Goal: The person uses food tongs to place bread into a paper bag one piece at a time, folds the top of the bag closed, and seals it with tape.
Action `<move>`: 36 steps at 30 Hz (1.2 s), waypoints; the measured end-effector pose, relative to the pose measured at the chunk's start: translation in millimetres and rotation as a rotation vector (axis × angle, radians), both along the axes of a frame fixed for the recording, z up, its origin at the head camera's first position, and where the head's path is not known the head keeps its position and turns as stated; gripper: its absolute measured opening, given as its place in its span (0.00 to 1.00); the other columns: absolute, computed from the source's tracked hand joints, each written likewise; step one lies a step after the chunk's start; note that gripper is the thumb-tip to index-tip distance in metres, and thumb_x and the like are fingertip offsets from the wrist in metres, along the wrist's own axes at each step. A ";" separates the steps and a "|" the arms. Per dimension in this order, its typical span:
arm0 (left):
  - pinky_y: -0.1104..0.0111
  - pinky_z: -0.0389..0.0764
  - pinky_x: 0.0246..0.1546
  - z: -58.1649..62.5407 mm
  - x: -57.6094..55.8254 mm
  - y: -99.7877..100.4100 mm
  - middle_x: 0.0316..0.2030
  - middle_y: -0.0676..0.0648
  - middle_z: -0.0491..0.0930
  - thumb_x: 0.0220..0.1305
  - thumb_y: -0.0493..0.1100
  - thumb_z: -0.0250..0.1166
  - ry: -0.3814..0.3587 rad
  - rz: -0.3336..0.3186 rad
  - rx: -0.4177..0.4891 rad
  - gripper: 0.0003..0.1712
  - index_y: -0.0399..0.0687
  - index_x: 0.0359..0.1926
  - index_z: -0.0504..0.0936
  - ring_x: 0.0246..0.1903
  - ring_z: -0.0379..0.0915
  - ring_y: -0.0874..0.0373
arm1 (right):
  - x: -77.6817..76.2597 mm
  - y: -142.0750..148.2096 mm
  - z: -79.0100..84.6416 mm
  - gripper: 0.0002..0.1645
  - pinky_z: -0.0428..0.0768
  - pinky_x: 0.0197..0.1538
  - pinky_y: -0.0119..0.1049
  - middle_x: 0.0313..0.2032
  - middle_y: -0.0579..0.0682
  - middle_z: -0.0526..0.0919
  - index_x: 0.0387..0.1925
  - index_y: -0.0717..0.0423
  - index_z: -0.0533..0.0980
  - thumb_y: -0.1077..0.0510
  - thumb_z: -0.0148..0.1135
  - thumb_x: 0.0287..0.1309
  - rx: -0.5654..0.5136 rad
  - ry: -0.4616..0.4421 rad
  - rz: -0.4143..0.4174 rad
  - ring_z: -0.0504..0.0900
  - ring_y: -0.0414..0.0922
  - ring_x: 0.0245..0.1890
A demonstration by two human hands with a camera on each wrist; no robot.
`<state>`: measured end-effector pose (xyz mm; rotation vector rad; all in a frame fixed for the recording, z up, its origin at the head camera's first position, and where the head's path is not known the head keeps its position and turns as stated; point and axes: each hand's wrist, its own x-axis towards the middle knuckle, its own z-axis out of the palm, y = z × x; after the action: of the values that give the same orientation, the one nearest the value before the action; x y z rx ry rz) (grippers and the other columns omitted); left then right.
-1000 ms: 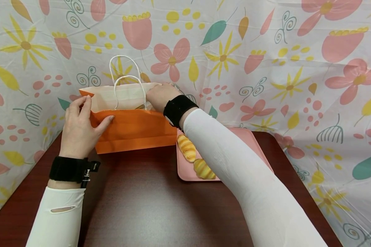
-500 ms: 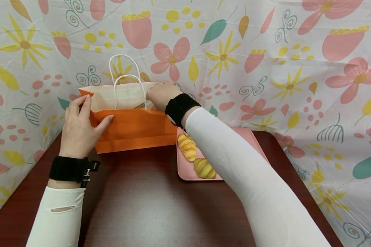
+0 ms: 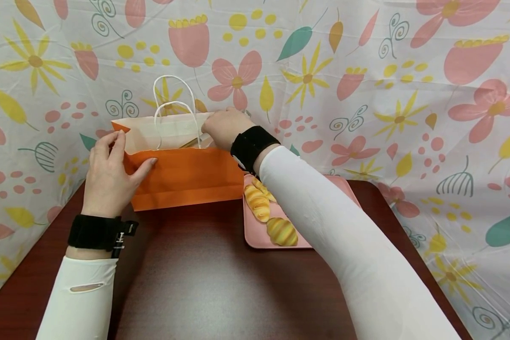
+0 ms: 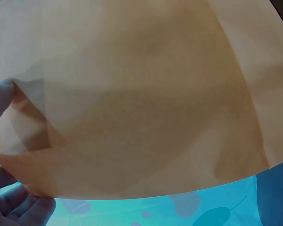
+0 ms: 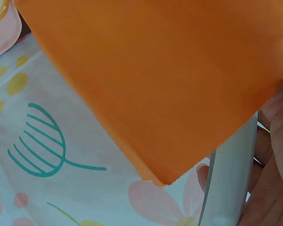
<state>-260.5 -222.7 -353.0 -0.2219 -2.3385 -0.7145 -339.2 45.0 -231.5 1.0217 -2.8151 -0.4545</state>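
Note:
An orange paper bag (image 3: pixel 187 174) with white rope handles stands at the back left, its mouth facing up. My left hand (image 3: pixel 108 172) holds the bag's left side at the rim, thumb across the front panel. Over the right end of the bag's mouth, my right hand (image 3: pixel 229 127) grips silver metal tongs (image 5: pixel 231 174). The tongs' far part shows as a narrow strip inside the bag, and their tips are hidden. In the right wrist view, the tongs lie between thumb and fingers, partly behind the bag's rim.
Right of the bag, a pink tray (image 3: pixel 255 238) carries a striped yellow bread roll (image 3: pixel 257 203), a shell-shaped bread (image 3: pixel 282 231) and another partly covered bread (image 3: pixel 263 188). My right arm passes above the tray. A floral cloth (image 3: pixel 314 94) hangs behind the dark wooden table (image 3: pixel 204 283).
My right hand, with the tongs, has shifted slightly up and to the right. More of the tongs shows inside the bag. The left hand stays put.

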 end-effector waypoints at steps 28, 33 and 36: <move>0.33 0.69 0.74 0.6 1.3 1.0 0.75 0.28 0.64 0.70 0.50 0.81 -0.011 0.008 0.004 0.51 0.29 0.81 0.67 0.72 0.61 0.26 | 4.3 42.3 29.2 0.35 0.71 0.74 0.55 0.68 0.53 0.86 0.74 0.52 0.81 0.40 0.74 0.74 -0.077 -0.045 -0.044 0.82 0.52 0.69; 0.33 0.69 0.74 1.0 1.4 1.3 0.76 0.28 0.64 0.70 0.50 0.81 -0.015 0.008 0.004 0.51 0.30 0.82 0.67 0.72 0.61 0.26 | 1.4 53.2 32.4 0.33 0.72 0.72 0.56 0.65 0.53 0.87 0.72 0.51 0.82 0.41 0.74 0.74 -0.099 -0.041 -0.069 0.82 0.53 0.67; 0.33 0.69 0.74 1.4 1.8 1.5 0.76 0.28 0.64 0.70 0.50 0.80 -0.018 0.009 0.003 0.51 0.30 0.82 0.66 0.72 0.61 0.26 | 0.0 60.2 34.7 0.33 0.73 0.72 0.57 0.64 0.53 0.88 0.71 0.50 0.83 0.39 0.74 0.74 -0.102 -0.019 -0.082 0.82 0.55 0.66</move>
<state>-258.7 -221.2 -351.6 -0.2046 -2.3540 -0.7188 -339.1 105.3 -196.8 0.8991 -2.8719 -0.3069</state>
